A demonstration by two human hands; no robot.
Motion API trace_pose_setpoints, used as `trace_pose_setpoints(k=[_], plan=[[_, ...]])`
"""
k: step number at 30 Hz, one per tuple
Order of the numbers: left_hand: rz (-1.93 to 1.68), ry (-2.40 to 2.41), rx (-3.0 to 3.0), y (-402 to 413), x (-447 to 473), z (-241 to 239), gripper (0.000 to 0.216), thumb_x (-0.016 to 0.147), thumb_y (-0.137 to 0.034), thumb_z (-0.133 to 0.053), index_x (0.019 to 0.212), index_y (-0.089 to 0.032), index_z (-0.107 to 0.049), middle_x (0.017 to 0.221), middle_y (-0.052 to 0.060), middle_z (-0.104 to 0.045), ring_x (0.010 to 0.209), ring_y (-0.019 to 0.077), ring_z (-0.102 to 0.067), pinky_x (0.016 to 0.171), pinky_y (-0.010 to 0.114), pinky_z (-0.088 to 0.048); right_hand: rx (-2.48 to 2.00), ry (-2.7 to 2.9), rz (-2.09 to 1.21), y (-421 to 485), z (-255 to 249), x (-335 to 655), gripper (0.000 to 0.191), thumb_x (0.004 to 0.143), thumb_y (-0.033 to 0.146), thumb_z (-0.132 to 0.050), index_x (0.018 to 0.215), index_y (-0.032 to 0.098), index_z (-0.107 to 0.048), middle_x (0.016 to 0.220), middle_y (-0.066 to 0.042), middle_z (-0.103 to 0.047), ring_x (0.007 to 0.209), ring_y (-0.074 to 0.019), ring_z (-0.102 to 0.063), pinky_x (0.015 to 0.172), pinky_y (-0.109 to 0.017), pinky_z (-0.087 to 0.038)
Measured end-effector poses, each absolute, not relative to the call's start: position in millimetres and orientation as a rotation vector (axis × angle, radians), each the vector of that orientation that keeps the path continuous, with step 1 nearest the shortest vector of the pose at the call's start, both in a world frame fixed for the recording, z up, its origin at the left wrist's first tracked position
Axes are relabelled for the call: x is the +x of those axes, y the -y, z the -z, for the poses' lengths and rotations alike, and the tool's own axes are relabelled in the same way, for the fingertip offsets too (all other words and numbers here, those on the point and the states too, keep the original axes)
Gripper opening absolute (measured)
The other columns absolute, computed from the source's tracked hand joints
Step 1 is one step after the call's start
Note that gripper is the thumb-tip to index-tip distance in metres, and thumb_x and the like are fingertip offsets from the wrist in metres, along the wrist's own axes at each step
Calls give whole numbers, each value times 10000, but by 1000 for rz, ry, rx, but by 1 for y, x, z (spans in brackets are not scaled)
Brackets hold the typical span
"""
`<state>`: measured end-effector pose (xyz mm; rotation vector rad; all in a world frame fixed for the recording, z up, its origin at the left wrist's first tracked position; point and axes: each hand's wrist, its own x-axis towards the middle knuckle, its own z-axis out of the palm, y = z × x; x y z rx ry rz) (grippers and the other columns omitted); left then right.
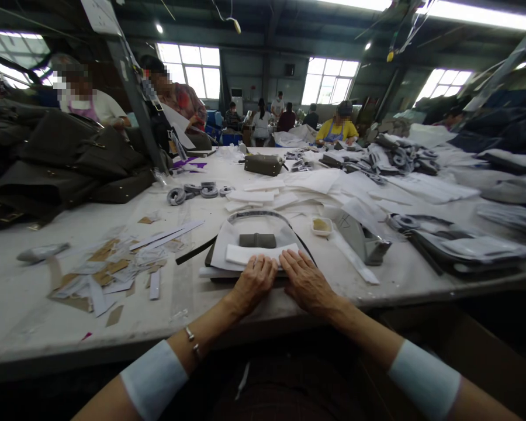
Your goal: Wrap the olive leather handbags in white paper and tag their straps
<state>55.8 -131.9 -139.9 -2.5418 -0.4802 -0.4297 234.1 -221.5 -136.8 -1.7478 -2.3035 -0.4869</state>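
At the table's front edge a dark bag panel (209, 255) lies flat under a white sheet (221, 240). A folded white strip (241, 255) runs across its front. With its fingers curled over the strip's near edge, my left hand (256, 279) grips it. My right hand (305, 279) rests flat on the strip's right end, fingers stretched out. Just beyond the strip sits a rolled olive-grey piece (257, 240). A dark handle or strap (260, 214) arches behind it, and another dark strap (196, 250) sticks out to the left.
Paper and cardboard scraps (109, 272) litter the left. A small white dish (321, 226) and a grey tape dispenser (372, 248) stand to the right. Coiled straps (193, 192), a dark pouch (263, 165) and stacked panels (469, 245) lie around. Dark bags (70, 155) pile up left; co-workers (339, 126) sit beyond.
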Motion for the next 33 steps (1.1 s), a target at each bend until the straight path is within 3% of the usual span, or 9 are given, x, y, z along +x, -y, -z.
trace_pose_setpoints(k=[4,10,19,29,33], plan=[[413,474,-2536,132,59,137,355,950,-128,-402,1282,-34,-488,1177,189,-602,1115,289,-576,968,470,-457,-1809,2285,419,215,131,231,571,805,135,-511,1360,4,-496,1413,-210,-510,1335,-332,-436,1154,-484,-322],[408,530,-2539,133,70,133,334,929,-111,-433,1240,-21,-518,1122,207,-614,1049,298,-595,903,485,-467,-1798,2295,342,211,129,235,645,727,119,-537,1362,21,-493,1417,-198,-507,1324,-316,-449,1150,-465,-332],[523,516,-2608,122,63,120,342,937,-133,-388,1251,-53,-497,1060,161,-612,960,265,-580,885,446,-456,-1701,2205,549,206,132,236,641,744,131,-584,1369,64,-461,1384,-186,-531,1301,-307,-447,1122,-472,-342],[689,602,-2559,120,47,130,376,918,-108,-375,1264,-80,-522,1202,159,-602,1137,288,-532,1002,478,-401,-1414,2256,654,189,118,228,289,899,115,-411,1155,131,-546,1072,-134,-664,970,-250,-585,887,-394,-467],[816,594,-2485,118,50,132,337,943,-117,-382,1238,-91,-543,1120,123,-648,1048,252,-579,958,441,-431,-1453,2240,541,188,112,224,221,883,137,-451,1074,138,-563,1002,-118,-669,933,-246,-592,864,-394,-466]])
